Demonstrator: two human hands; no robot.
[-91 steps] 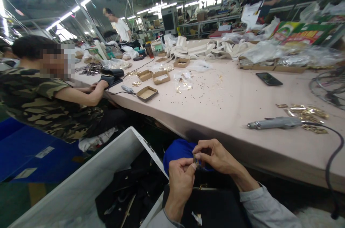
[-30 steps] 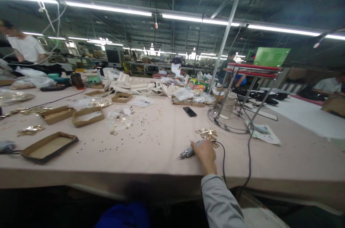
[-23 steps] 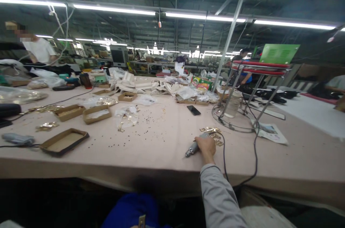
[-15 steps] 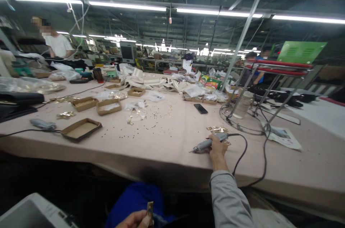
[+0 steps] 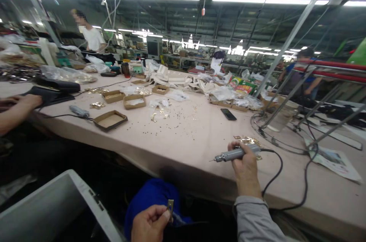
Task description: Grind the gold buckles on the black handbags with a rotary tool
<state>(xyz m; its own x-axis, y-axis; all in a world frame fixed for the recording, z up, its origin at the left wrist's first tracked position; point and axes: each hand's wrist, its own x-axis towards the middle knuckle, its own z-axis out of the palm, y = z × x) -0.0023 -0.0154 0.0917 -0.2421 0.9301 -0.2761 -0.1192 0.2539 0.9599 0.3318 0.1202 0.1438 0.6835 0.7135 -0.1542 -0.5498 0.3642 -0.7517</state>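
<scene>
My right hand (image 5: 245,164) is wrapped round a grey electric screwdriver (image 5: 233,154) over the right part of the table, its thin bit pointing left. A black cord runs from its back end. Just behind that hand lies a small pile of gold metal pieces (image 5: 247,141). Low in the view, over my blue-clad lap (image 5: 154,196), my left hand (image 5: 151,223) pinches a small gold metal plate (image 5: 170,208) with a hole in it. The plate stands upright between thumb and fingers.
Tiny dark screws (image 5: 160,127) are scattered mid-table near an open cardboard tray (image 5: 111,121). A phone (image 5: 228,114) lies near a metal-legged stool (image 5: 286,93). A grey bin (image 5: 65,196) stands lower left. Another person's hand (image 5: 31,101) rests on black material at left.
My view has turned left, bringing in another person's arm. The screwdriver is lifted slightly off the table in my right hand. My left hand has risen further into view with the gold plate.
</scene>
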